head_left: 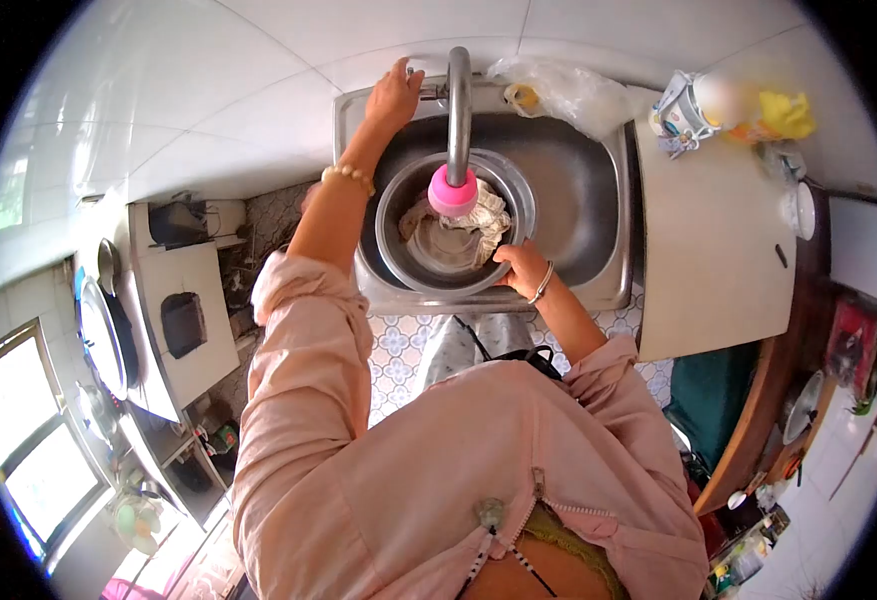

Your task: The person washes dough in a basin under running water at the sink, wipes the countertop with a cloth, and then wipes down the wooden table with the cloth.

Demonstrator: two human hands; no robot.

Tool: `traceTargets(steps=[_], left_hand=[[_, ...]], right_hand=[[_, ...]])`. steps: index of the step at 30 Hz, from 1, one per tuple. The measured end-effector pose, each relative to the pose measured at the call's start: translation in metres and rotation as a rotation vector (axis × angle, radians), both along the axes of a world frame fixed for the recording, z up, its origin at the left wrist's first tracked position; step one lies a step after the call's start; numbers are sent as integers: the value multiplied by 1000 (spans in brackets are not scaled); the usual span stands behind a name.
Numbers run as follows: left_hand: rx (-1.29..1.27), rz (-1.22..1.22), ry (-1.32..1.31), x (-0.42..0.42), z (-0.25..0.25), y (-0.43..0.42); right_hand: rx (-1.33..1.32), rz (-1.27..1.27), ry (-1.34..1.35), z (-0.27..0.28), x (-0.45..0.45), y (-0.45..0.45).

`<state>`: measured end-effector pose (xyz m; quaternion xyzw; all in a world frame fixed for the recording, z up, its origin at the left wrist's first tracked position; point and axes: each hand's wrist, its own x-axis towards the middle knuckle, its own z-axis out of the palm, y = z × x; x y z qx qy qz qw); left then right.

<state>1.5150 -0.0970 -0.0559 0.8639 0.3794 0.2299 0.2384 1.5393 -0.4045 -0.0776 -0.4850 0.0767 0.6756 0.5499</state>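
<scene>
1. The left hand [394, 99] is at the handle [411, 74] of the tap [459, 110]; I cannot tell whether it grips.
2. The right hand [526, 269] is grasping the rim of the metal bowl [392, 238].
3. This bowl is in the sink [570, 180], below the pink nozzle [453, 193], with pale wrinkled material [490, 216] inside.

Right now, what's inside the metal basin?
The metal basin holds bunched, pale cloth and what may be water. The pink nozzle blocks some from view; anything beneath the cloth is covered.
</scene>
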Motion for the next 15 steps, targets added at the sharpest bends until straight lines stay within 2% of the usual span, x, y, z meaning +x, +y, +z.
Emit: traceTargets(steps=[1, 2, 3, 5, 7, 8, 10, 12, 13, 15], left_hand=[[88, 5, -154, -3, 1, -4], [48, -38, -95, -18, 2, -11], [9, -82, -36, -38, 25, -36], [-347, -245, 57, -73, 20, -77], [-316, -397, 112, -94, -21, -123], [-329, -428, 40, -95, -44, -138], [-231, -447, 77, -84, -44, -163], [-342, -538, 172, -79, -36, -185], [-270, -715, 127, -82, -43, -189], [-243, -943, 63, -92, -42, -187]], right_hand=[[-24, -10, 1, -1, -1, 0], [-46, -19, -2, -2, -2, 0], [-43, -19, -1, 2, -4, 1], [-78, -97, -35, 11, -8, 4], [-51, -47, -34, 6, -13, 7], [-22, 5, -41, 3, -16, 9], [-6, -13, -64, 1, -22, 14], [-54, -3, -118, 9, -19, 13], [-55, 1, -120, 4, -13, 10], [-65, -33, 53, -12, 0, 3]])
